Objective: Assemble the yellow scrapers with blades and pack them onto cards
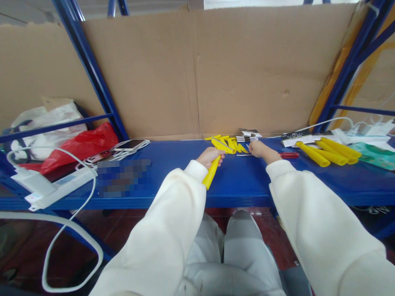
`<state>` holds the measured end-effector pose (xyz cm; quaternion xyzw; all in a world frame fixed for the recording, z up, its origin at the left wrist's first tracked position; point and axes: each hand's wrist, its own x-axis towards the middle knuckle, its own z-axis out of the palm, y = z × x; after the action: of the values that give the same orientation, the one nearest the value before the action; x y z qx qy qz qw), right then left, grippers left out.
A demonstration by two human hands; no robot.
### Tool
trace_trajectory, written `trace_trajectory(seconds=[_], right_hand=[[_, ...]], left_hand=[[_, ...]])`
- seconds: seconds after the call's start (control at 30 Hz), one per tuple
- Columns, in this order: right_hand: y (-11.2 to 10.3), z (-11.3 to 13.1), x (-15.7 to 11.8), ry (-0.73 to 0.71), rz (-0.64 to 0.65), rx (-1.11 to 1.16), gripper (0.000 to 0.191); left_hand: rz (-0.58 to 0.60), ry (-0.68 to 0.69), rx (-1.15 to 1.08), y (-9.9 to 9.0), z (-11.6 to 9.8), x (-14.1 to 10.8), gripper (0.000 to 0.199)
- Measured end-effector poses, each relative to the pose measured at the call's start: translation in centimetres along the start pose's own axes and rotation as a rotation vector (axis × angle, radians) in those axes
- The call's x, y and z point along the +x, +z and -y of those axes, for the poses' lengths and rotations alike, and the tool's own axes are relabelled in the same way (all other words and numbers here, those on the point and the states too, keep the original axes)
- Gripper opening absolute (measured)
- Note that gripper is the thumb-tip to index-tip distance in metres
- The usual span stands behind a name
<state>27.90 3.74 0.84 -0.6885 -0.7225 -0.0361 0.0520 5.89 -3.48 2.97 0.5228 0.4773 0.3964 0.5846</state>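
My left hand (210,157) is closed around a yellow tapered plastic tube (212,176), whose wide end points down toward me. Just beyond it lies a pile of small yellow plastic pieces (231,142). My right hand (257,149) is closed at the right side of that pile, fingertips together; whatever they pinch is too small to make out. A red-handled screwdriver (289,155) lies on the blue shelf beside my right hand, its thin shaft seeming to pass beneath the fingers. Behind that hand is a small stack of black-and-white packets (250,135).
More yellow tapered tubes (332,153) lie at right beside a green packet (379,154) and white cables. At left are a power strip (62,188), a phone (130,145) and a red bag (80,147). Cardboard (240,75) walls the back of the blue shelf (172,167).
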Motion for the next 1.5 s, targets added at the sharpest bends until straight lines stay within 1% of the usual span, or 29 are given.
trace_trajectory(seconds=[0.1,0.2,0.3,0.4,0.43,0.5,0.57,0.67,0.77,0.83,0.97,1.13,1.27,1.5], right_hand=[[0.3,-0.3,0.3,0.001,-0.004,0.008,0.025],[0.7,-0.6,0.7,-0.009,-0.063,0.118,0.022],[0.7,-0.2,1.1,-0.074,-0.202,0.384,0.017],[0.3,0.8,1.2,-0.192,-0.302,0.719,0.010],[0.2,1.2,1.0,-0.235,-0.304,0.821,0.008],[-0.1,2.1,0.6,-0.316,-0.269,0.986,0.007],[-0.3,3.0,0.0,-0.388,-0.207,1.078,0.016],[-0.3,4.0,-0.8,-0.460,-0.132,1.096,0.027],[-0.3,4.5,-1.2,-0.506,-0.083,1.048,0.029],[-0.2,4.7,-1.3,-0.526,-0.075,1.017,0.029],[-0.1,4.9,-1.2,-0.542,-0.096,0.966,0.029],[-0.1,5.1,-1.3,-0.514,-0.137,0.923,0.026],[-0.2,5.1,-1.3,-0.480,-0.153,0.894,0.025],[0.1,5.1,-1.0,-0.485,-0.162,0.865,0.028]], left_hand=[[-0.011,-0.006,0.005,0.0,0.0,0.0,0.025],[-0.007,-0.008,0.004,0.0,-0.1,-0.2,0.027],[-0.003,-0.003,0.000,0.0,-0.1,-0.3,0.027],[-0.011,-0.002,0.008,-0.1,-0.2,-0.4,0.026],[-0.013,-0.003,0.013,-0.1,-0.2,-0.4,0.026],[-0.015,-0.008,0.020,0.0,-0.3,-0.5,0.025],[-0.015,-0.010,0.027,0.0,-0.4,-0.5,0.025],[-0.021,-0.005,0.031,0.0,-0.4,-0.6,0.025],[-0.019,0.000,0.033,-0.1,-0.3,-0.4,0.024],[-0.015,0.000,0.034,-0.2,-0.2,-0.2,0.023],[-0.011,0.006,0.031,-0.2,0.0,0.1,0.021],[-0.011,0.000,0.034,-0.2,0.0,0.0,0.021],[-0.018,0.000,0.037,-0.2,-0.1,-0.1,0.024],[-0.015,0.012,0.028,-0.2,-0.1,-0.1,0.021]])
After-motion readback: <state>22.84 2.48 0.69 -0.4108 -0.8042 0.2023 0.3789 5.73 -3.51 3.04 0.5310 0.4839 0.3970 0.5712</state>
